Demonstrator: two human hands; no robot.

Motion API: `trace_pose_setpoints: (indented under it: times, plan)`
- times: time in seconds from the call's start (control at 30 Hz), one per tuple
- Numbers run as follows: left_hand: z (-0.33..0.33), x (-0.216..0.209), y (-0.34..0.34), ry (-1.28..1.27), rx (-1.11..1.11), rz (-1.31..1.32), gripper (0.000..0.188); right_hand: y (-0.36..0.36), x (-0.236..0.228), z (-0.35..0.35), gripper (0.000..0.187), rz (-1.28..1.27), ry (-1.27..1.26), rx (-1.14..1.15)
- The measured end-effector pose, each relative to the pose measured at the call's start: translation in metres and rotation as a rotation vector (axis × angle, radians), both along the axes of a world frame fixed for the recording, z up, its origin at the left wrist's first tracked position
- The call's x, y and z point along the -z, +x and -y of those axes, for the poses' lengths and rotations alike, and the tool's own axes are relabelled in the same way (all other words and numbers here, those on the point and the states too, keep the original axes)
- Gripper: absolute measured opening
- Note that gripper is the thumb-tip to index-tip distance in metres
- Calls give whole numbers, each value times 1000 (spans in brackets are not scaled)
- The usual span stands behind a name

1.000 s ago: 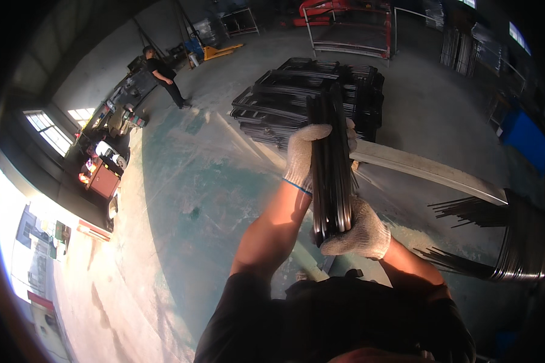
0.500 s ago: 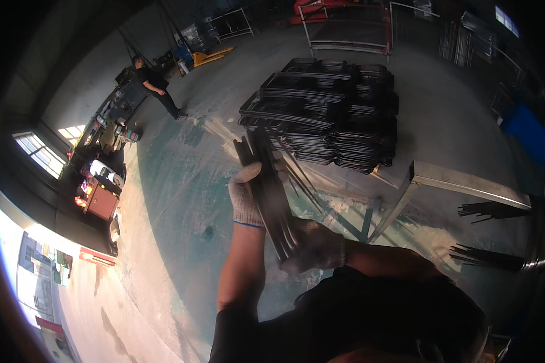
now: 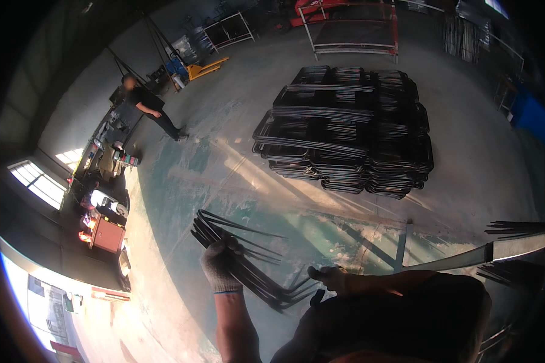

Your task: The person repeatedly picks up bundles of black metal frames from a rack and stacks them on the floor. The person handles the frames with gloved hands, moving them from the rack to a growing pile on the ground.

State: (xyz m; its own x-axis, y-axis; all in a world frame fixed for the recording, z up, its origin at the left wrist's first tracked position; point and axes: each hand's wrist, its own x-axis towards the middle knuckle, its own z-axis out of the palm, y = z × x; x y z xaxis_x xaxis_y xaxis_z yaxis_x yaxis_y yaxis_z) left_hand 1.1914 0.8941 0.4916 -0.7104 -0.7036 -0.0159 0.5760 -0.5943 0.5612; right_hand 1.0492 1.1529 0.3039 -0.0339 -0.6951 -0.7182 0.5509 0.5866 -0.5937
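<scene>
My left hand [image 3: 220, 269], in a light knitted glove, is wrapped around a bundle of thin black bent rods [image 3: 248, 275]. The rods lie slanted from upper left to lower right, and their bent ends point to the right. Close to the lower right ends is my right hand [image 3: 328, 277], dark in shadow, with its fingers apart. Whether it touches the rod ends is hard to make out. Beyond my hands, a large stack of black bent-rod frames [image 3: 345, 130] rests on the floor.
A metal rail [image 3: 448, 261] runs at the right, with dark rod bundles [image 3: 515, 272] beside it. Another person [image 3: 154, 115] stands at the far left by a cluttered bench. A yellow pallet jack [image 3: 206, 68], a metal rack [image 3: 354, 48] and a brown cabinet [image 3: 107, 235] stand farther off.
The rod bundle has swung down and left, from steep to slanted, with its bent ends now showing. My right hand has come off the bundle toward the right. The view has shifted.
</scene>
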Motion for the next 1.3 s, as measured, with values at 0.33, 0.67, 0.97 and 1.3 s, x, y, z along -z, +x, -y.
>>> trace_pose_setpoints:
  times: [0.33, 0.67, 0.97, 1.3]
  plan:
    - [174, -15, -28, -14, -95, -40, 45, -23, 79, 241, 104, 1310, -206, -13]
    - [370, -59, -73, -161, 81, 65, 50, -27, 34, 466, 78, 1027, -303, 89]
    - [577, -35, -130, -131, 143, 67, 61, -84, 90, 703, 68, 1153, -271, -36]
    - [779, -49, -196, -66, 174, 23, 60, -175, 28, 920, 41, -171, -736, 60]
